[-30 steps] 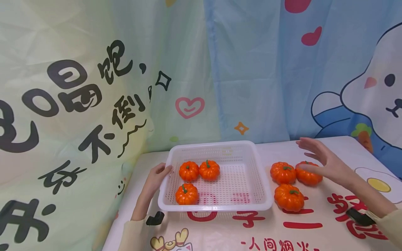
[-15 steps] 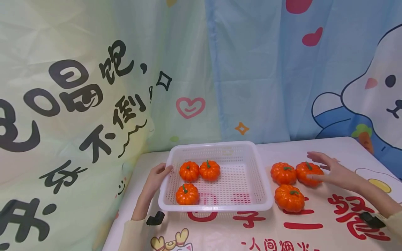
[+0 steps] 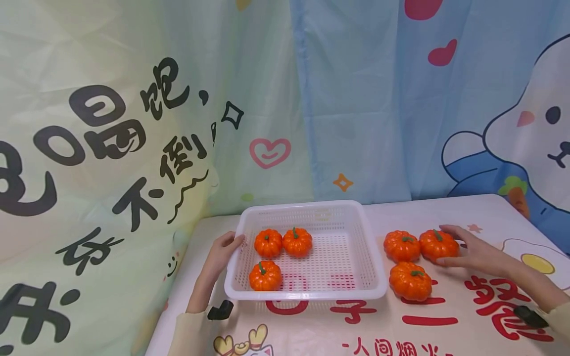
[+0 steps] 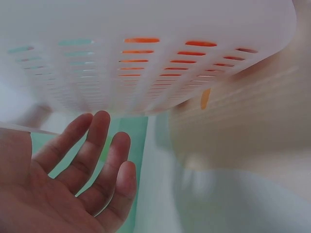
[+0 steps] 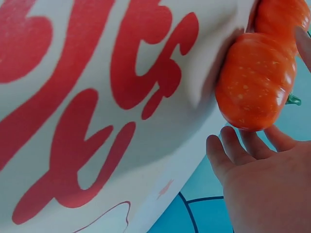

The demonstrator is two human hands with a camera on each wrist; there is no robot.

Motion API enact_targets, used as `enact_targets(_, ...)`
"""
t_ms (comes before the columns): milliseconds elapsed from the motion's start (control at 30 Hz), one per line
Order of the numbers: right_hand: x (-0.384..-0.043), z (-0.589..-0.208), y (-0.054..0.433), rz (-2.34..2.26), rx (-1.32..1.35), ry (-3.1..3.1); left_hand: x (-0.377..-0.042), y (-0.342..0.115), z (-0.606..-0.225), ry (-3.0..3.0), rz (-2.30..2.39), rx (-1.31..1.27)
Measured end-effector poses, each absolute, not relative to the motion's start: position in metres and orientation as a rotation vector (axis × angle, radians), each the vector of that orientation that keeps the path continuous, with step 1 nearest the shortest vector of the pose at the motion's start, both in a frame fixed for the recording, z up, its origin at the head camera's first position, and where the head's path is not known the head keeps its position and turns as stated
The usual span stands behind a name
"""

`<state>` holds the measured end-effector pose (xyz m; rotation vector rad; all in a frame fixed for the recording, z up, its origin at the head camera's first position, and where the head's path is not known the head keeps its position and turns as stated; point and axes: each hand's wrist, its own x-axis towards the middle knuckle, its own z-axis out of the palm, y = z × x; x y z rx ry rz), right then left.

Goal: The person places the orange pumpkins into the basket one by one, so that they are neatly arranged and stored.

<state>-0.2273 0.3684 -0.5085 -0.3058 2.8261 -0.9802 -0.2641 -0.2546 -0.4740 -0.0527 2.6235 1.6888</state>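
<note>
My left hand (image 3: 222, 253) grips the left rim of a white plastic basket (image 3: 305, 295), thumb over the edge. The left wrist view shows its fingers (image 4: 99, 136) against the outer slotted wall. Inside the basket's left half are three shiny orange toy pumpkins (image 3: 265, 276) with green stems. On the right, my right hand (image 3: 478, 253) is spread around the rearmost right pumpkin (image 3: 435, 248), fingers at its far side and thumb at its near side. The right wrist view shows its fingertips (image 5: 228, 133) right at that pumpkin's skin, with the thumb slightly apart.
Two more pumpkins, one to the left (image 3: 402, 246) and one in front (image 3: 410, 282), stand close by, just right of the basket. The table's printed cover (image 3: 365, 329) bears red characters. Patterned curtains (image 3: 352, 113) hang behind the table and along its left side.
My right hand has come down from above the right pumpkin to its right side, its fingers and thumb now around it. My left hand, the basket and the pumpkins keep their places.
</note>
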Motion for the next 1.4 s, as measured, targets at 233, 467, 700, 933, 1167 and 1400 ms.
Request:
enact_targets(233,-0.226,-0.515,0.369,-0.967,-0.264,2.815,-0.265,-0.255,-0.475,2.62,1.688,-0.055)
enact_targets(467,-0.226,-0.521,0.373,-0.958,-0.238,2.81,-0.261,-0.253,-0.468,2.623,1.669,-0.05)
enact_targets(700,-0.228,-0.524,0.376,-0.937,-0.217,2.804,-0.265,-0.256,-0.478,2.638,1.69,-0.046)
enact_targets(933,-0.228,-0.524,0.376,-0.913,-0.202,2.825,-0.265,-0.256,-0.477,2.637,1.686,-0.054)
enact_targets(1167,-0.226,-0.523,0.377,-0.912,-0.203,2.836,-0.265,-0.255,-0.477,2.645,1.678,-0.052)
enact_targets(1400,-0.225,-0.52,0.38,-0.888,-0.168,2.838,-0.264,-0.255,-0.476,2.646,1.684,-0.033)
